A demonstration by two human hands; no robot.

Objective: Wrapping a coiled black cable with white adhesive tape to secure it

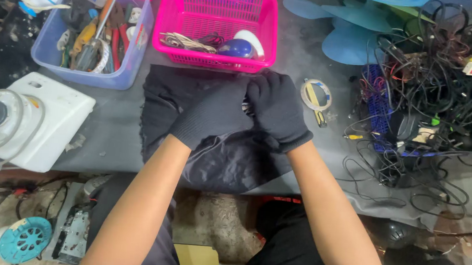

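Both my hands wear black knit gloves and meet over a black cloth (pixel 212 153) spread on the grey table (pixel 108 134). My left hand (pixel 212 117) and my right hand (pixel 276 110) close together on a small pale object (pixel 245 106) between the fingertips; most of it is hidden, so I cannot tell what it is. The hands sit just in front of a pink basket (pixel 216 23).
The pink basket holds a blue-and-white rounded part and wires. A clear blue tub (pixel 91 28) of hand tools stands at the back left, a white appliance base (pixel 26 120) at the left. Tangled black cables (pixel 432 96) and blue fan blades (pixel 354 30) fill the right; a tape roll (pixel 315 94) lies nearby.
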